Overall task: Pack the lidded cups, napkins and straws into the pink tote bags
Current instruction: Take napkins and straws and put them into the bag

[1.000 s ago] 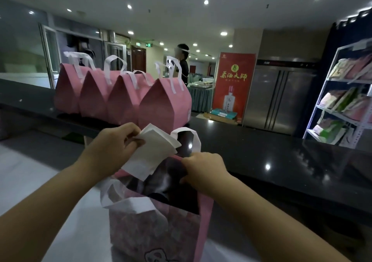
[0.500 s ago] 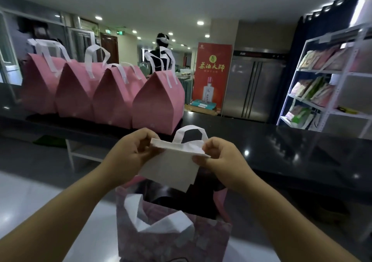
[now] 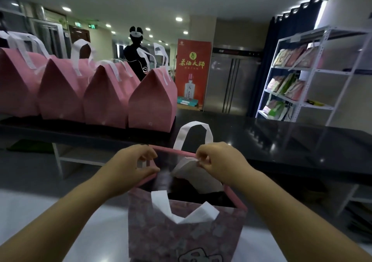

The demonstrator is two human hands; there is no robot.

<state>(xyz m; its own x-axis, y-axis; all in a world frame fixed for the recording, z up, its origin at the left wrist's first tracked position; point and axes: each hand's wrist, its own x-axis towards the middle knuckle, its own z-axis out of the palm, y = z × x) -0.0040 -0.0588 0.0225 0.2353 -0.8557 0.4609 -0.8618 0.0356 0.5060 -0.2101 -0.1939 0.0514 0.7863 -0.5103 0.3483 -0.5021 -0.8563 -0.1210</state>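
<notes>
Both hands were at the mouth of the open pink tote bag (image 3: pixel 181 235): the left hand (image 3: pixel 130 167) gripped its rim, and the right hand (image 3: pixel 217 161) pinched a white napkin (image 3: pixel 187 170) half inside. Its dark interior was unreadable and its base cut off. Four closed bags (image 3: pixel 151 100) stood on the bench (image 3: pixel 281 141) behind.

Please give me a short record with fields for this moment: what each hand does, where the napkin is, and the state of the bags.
left hand: holds the left rim of the open tote bag
right hand: pinches the napkin at its top edge
napkin: white, partly inside the bag's mouth
open tote bag: upright, far handle standing, near handle flopped forward
closed tote bags: four in a row on the black counter behind
</notes>
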